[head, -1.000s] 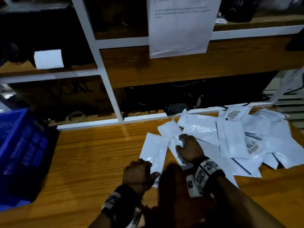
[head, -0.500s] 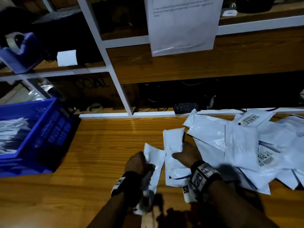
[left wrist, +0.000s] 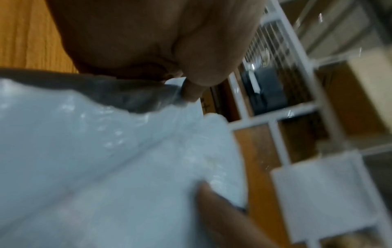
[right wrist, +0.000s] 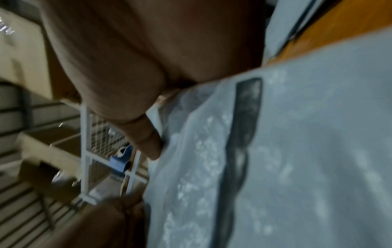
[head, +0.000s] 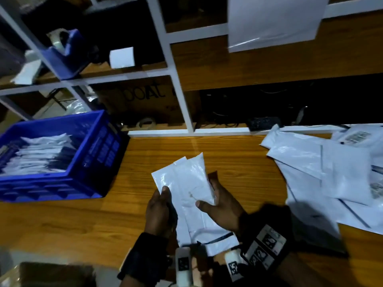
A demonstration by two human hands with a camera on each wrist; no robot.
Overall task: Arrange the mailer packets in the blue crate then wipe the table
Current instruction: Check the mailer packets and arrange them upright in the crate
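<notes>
Wooden table [head: 238, 154], dim light: left hand [head: 158, 211] and right hand [head: 222, 201] both clamp two overlapped mailer packets [head: 191, 191] at frame centre, likely squaring them for the part-filled blue crate [head: 99, 154] at left; loose pile [head: 310, 162] waits right.

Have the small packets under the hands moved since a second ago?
Yes. The packets were flat on the table beside the pile; now both hands hold them lifted, nearer the blue crate.
</notes>
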